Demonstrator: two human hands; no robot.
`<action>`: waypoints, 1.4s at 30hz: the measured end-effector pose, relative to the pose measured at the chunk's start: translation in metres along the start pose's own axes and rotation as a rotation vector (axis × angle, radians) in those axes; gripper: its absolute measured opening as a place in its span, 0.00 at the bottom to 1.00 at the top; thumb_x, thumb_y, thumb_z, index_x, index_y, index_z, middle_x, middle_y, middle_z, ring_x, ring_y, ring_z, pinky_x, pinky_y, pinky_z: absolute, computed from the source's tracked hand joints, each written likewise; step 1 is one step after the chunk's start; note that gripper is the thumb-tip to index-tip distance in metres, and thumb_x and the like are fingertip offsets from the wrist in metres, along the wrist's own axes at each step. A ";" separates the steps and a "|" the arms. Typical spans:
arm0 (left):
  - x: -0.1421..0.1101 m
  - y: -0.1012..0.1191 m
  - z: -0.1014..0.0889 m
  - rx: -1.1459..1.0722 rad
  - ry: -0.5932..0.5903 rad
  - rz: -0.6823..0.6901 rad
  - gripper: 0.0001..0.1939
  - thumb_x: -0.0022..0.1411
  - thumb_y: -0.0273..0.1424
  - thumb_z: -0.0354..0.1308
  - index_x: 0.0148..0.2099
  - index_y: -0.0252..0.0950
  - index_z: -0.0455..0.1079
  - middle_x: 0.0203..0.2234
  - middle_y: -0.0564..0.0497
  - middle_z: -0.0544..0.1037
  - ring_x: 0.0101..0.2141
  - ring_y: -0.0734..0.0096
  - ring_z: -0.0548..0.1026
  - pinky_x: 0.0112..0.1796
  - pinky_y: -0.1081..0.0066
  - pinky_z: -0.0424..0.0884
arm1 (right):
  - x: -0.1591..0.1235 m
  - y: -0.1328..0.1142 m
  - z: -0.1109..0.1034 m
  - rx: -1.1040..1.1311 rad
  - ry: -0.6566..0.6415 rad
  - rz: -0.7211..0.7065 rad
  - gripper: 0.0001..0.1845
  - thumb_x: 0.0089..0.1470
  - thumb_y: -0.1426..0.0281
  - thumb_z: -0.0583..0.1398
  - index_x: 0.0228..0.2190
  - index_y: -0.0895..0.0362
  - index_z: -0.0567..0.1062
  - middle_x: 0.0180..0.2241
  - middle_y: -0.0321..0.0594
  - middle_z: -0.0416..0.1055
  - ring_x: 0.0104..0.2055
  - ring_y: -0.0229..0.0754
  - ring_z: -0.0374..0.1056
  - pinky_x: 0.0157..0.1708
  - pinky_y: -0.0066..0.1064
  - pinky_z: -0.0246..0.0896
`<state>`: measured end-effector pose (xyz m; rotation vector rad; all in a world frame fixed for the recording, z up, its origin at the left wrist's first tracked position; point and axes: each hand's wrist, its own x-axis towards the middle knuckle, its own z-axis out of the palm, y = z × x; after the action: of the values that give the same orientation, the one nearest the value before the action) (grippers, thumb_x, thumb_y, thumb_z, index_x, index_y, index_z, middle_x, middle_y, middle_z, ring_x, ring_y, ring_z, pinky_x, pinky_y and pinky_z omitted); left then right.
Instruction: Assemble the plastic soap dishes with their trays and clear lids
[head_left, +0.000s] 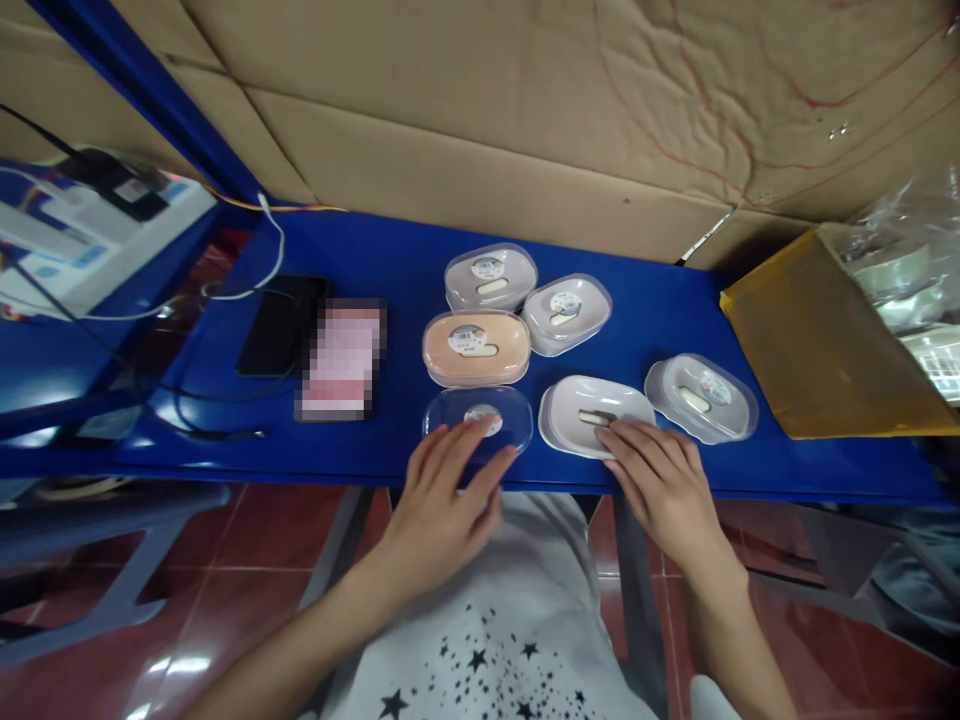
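Observation:
On the blue table, a clear plastic lid [439, 410] with a round sticker lies under my left hand [454, 490], whose fingers are spread over it. Just right of it sits a whitish soap dish [562, 405] without a lid, a slot in its middle. My right hand [660, 480] has its fingertips on the dish near the slot and its thumb at the front rim. Behind the lid stands a peach lidded soap dish [439, 345]. Further back are two pale lidded soap dishes, one grey-white [461, 280] and one white [592, 305]. Another lidded soap dish [739, 410] lies right of my right hand.
A phone [341, 360] with a blurred screen and a black device [274, 330] lie at left, near cables and a white power strip [97, 250]. A yellow-edged box [840, 360] with plastic-wrapped items stands at right. A cardboard wall [480, 150] closes the back.

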<state>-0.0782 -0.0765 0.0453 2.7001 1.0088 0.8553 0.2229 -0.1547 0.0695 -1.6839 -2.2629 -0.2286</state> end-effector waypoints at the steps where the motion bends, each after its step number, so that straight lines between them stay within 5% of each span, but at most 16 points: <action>1: 0.005 0.006 0.001 -0.007 -0.014 0.037 0.23 0.72 0.26 0.62 0.66 0.38 0.69 0.68 0.35 0.71 0.66 0.47 0.72 0.66 0.45 0.68 | -0.002 -0.002 -0.001 0.002 0.002 -0.001 0.21 0.71 0.74 0.61 0.63 0.56 0.74 0.58 0.48 0.80 0.62 0.54 0.74 0.59 0.47 0.62; 6: 0.043 0.018 0.008 0.070 -0.052 0.149 0.24 0.76 0.37 0.62 0.69 0.39 0.67 0.71 0.35 0.70 0.67 0.46 0.71 0.67 0.42 0.66 | -0.003 -0.006 0.003 0.015 -0.007 0.004 0.21 0.73 0.72 0.61 0.64 0.53 0.74 0.58 0.46 0.81 0.60 0.52 0.75 0.59 0.46 0.62; 11: 0.067 0.013 0.020 0.127 -0.218 0.220 0.18 0.76 0.39 0.62 0.63 0.39 0.74 0.70 0.38 0.71 0.67 0.47 0.73 0.69 0.37 0.63 | -0.005 -0.008 0.011 0.026 -0.016 0.003 0.22 0.73 0.69 0.62 0.65 0.54 0.73 0.60 0.47 0.80 0.63 0.51 0.74 0.62 0.48 0.60; 17: 0.057 0.009 0.028 0.099 -0.191 0.239 0.18 0.76 0.35 0.62 0.65 0.40 0.73 0.72 0.38 0.70 0.67 0.48 0.73 0.70 0.37 0.63 | -0.014 -0.009 0.022 0.087 -0.045 -0.003 0.31 0.73 0.75 0.59 0.72 0.47 0.64 0.66 0.44 0.74 0.71 0.51 0.69 0.70 0.54 0.57; 22: 0.042 -0.008 0.000 0.129 -0.203 0.137 0.32 0.74 0.39 0.65 0.75 0.43 0.63 0.76 0.33 0.61 0.72 0.39 0.66 0.70 0.28 0.56 | -0.018 -0.007 0.031 0.177 -0.038 0.044 0.37 0.73 0.70 0.60 0.76 0.42 0.57 0.73 0.45 0.66 0.75 0.55 0.62 0.72 0.60 0.58; 26: 0.027 -0.033 -0.026 0.145 -0.250 -0.021 0.36 0.73 0.36 0.65 0.77 0.40 0.58 0.77 0.32 0.58 0.72 0.31 0.65 0.64 0.31 0.69 | -0.021 -0.005 0.034 0.223 0.045 0.158 0.40 0.71 0.64 0.62 0.76 0.40 0.54 0.79 0.47 0.50 0.79 0.62 0.51 0.72 0.64 0.60; 31: 0.014 -0.049 -0.029 0.074 -0.266 -0.060 0.28 0.72 0.38 0.65 0.71 0.42 0.66 0.72 0.35 0.67 0.64 0.33 0.74 0.57 0.34 0.77 | -0.019 -0.008 0.036 0.360 0.078 0.284 0.35 0.73 0.64 0.60 0.75 0.41 0.58 0.77 0.47 0.55 0.78 0.58 0.55 0.71 0.59 0.64; 35: 0.007 -0.053 -0.023 -0.043 -0.222 -0.028 0.24 0.75 0.36 0.64 0.69 0.46 0.69 0.76 0.39 0.60 0.72 0.35 0.64 0.61 0.33 0.74 | -0.016 -0.011 0.038 0.400 0.103 0.284 0.32 0.72 0.65 0.61 0.73 0.41 0.62 0.74 0.45 0.60 0.77 0.58 0.56 0.73 0.62 0.61; 42: 0.004 -0.036 -0.035 -0.287 0.090 -0.088 0.22 0.74 0.26 0.64 0.66 0.50 0.72 0.65 0.49 0.76 0.67 0.53 0.74 0.64 0.46 0.76 | -0.012 -0.012 0.035 0.405 0.109 0.332 0.36 0.72 0.61 0.62 0.74 0.42 0.58 0.73 0.49 0.61 0.76 0.59 0.59 0.70 0.62 0.65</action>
<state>-0.1155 -0.0487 0.0653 2.3809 0.9335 1.0257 0.2091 -0.1585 0.0329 -1.7349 -1.7663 0.1965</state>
